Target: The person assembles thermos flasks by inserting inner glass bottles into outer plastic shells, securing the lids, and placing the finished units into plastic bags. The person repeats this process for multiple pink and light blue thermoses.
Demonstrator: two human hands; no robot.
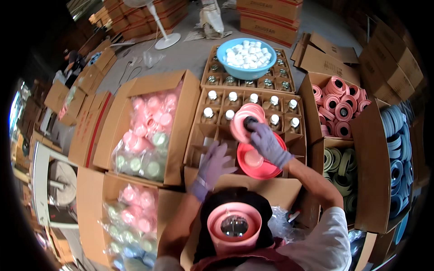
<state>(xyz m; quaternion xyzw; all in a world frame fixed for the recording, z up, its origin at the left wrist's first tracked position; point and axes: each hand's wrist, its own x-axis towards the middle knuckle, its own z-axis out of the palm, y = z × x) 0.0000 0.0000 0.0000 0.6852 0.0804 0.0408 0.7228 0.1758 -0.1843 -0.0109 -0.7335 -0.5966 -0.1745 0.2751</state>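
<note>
My right hand [267,143], in a thin purple glove, is closed on the black centre of a pink flared plastic piece [246,112], tilted above the divided carton. Beneath it sits a red bowl [282,156] with a round pink piece [253,159] in it. My left hand [213,165], gloved alike, hovers over the carton's near-left cells with fingers spread and nothing in them. Glass bottles with white caps [232,96] stand in the cells of the divided carton [302,142]. Close to my body is another pink flared piece [235,246] with a shiny round centre.
A blue basin of white caps [246,73] rests on a farther carton of bottles [216,67]. Left are cartons of bagged pink and green pieces [149,122]. Right are cartons of pink [343,110], green [332,160] and blue pieces [395,171]. A white fan [167,40] stands behind.
</note>
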